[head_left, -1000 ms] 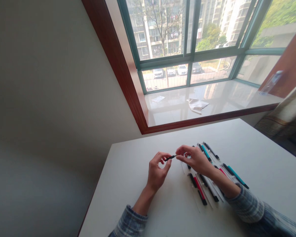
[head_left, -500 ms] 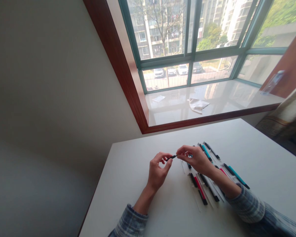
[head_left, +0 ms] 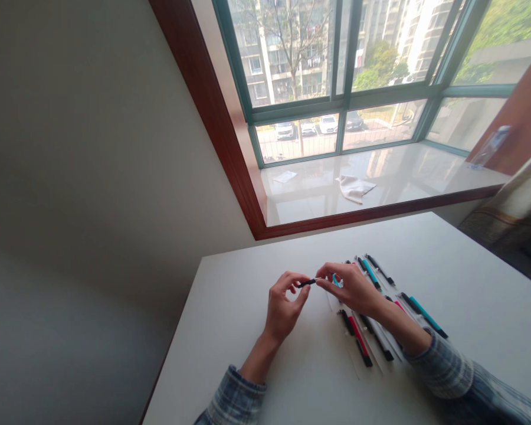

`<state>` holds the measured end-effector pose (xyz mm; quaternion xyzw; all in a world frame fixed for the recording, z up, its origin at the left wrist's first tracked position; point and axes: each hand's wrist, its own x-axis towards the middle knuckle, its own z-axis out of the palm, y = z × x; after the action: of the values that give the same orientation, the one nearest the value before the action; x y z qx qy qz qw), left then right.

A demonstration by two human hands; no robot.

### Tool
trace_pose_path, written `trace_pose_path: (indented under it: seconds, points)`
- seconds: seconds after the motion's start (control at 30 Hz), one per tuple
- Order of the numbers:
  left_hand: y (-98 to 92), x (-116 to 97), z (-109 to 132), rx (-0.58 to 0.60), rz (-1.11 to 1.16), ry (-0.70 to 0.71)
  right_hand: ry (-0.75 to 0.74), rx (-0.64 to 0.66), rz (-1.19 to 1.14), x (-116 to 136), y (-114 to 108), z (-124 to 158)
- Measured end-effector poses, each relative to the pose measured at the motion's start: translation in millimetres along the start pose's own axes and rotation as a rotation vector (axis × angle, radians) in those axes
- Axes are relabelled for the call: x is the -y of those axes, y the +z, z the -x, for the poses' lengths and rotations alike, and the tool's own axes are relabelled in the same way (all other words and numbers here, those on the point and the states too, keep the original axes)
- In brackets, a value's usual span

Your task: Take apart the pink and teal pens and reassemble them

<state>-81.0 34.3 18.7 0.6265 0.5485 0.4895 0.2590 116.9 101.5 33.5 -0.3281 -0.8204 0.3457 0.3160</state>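
Note:
My left hand [head_left: 283, 307] pinches a short black pen part [head_left: 307, 283] between thumb and fingertips, above the white table. At the right end of that part, the thumb and fingertips of my right hand [head_left: 356, 289] are closed together. Whatever they grip there is too small to make out. Under and around my right forearm lie pen pieces in rows: a red and black barrel [head_left: 358, 341], a teal and black one [head_left: 371, 274], another teal one [head_left: 427, 314], and thin clear refills. My right hand and wrist hide some of these.
The white table [head_left: 230, 330] meets the wall on the left and a wood-framed window ledge [head_left: 310, 203] at the back. On the ledge lie a crumpled white cloth [head_left: 355, 188] and a flat paper [head_left: 285, 177]. A clear bottle [head_left: 491, 147] stands at the ledge's right, near a curtain [head_left: 495, 212].
My right hand has shifted slightly down and left, its fingertips closer to my left hand's. The left hand stays in place with the black pen part.

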Motion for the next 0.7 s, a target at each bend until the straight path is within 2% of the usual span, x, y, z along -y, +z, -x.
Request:
trace_pose_path:
  seconds: [0.3, 0.7]
  points:
    - [-0.1, -0.8, 0.6, 0.001, -0.002, 0.013, -0.029, -0.025, -0.018, -1.7, 2.8, 0.5]
    - [-0.5, -1.3, 0.8, 0.029, -0.036, 0.052, -0.004, 0.070, 0.081, -3.7, 3.9, 1.0]
